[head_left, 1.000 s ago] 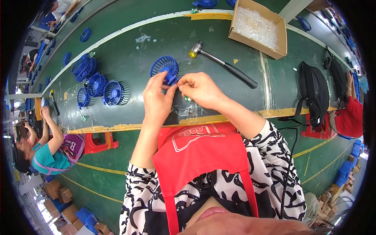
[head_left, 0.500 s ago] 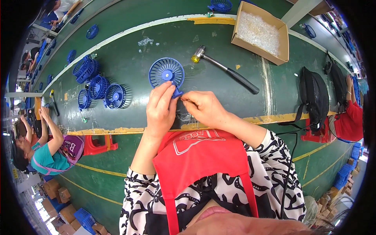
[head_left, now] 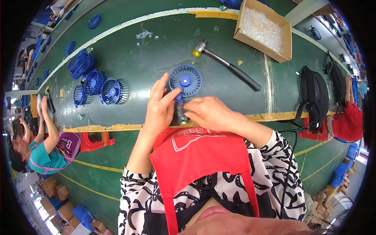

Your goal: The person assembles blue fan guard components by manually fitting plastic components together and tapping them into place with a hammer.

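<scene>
A round blue fan housing (head_left: pixel 185 81) with a slatted cage faces up in front of me, its short stem pointing toward me. My left hand (head_left: pixel 160 103) grips the stem at its left side with the index finger pressed on it, the other fingers stretched out past the cage. The left thumb is hidden. Close to the stem's lower end, my right hand (head_left: pixel 209 111) has thumb and forefinger pinched together; what lies between them is too small to make out. A small shiny item (head_left: pixel 183 119) shows below these fingertips at the table's edge.
A hammer (head_left: pixel 227 64) with a yellow tip lies beyond my right hand. Behind it stands a cardboard box (head_left: pixel 263 47) of small clear parts. Several blue fan housings (head_left: pixel 111 92) cluster at left. Clear bits (head_left: pixel 144 34) lie farther back. A black bag (head_left: pixel 313 94) hangs at right. Co-workers sit both sides.
The fan housing has shifted right and slightly toward me. My left hand's outer fingers have straightened away from it. My right hand has dropped a little nearer the table edge.
</scene>
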{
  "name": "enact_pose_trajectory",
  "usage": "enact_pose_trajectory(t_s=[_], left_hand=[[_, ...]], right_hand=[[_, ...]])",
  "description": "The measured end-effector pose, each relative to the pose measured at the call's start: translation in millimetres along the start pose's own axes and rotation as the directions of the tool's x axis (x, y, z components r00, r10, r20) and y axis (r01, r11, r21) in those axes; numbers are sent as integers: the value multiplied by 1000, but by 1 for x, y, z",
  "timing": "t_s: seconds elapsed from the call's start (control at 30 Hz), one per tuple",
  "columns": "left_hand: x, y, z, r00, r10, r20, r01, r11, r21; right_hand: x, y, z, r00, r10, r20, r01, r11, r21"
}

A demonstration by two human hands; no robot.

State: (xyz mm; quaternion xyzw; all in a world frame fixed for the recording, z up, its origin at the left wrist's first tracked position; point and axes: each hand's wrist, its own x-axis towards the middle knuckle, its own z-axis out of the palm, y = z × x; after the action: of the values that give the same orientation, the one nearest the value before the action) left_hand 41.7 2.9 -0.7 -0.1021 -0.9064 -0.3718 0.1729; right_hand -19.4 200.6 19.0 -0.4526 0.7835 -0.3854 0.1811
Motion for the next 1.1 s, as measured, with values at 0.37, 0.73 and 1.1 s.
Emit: enact_pose_trajectory(t_s=[0.37,0.73,1.1], left_hand=[[-12,22,7,937,-344,-54,348,932,98],[-4,20,6,943,-320,-96,321,947,-9],[12,23,4,787,-616,-29,608,784,-128]], right_hand=[[40,0,-25,961,-203,-190,138,942,-306],[64,17,-15,999,40,-35,-43,997,-70],[62,19,-17,997,44,-58,-44,999,-4]])
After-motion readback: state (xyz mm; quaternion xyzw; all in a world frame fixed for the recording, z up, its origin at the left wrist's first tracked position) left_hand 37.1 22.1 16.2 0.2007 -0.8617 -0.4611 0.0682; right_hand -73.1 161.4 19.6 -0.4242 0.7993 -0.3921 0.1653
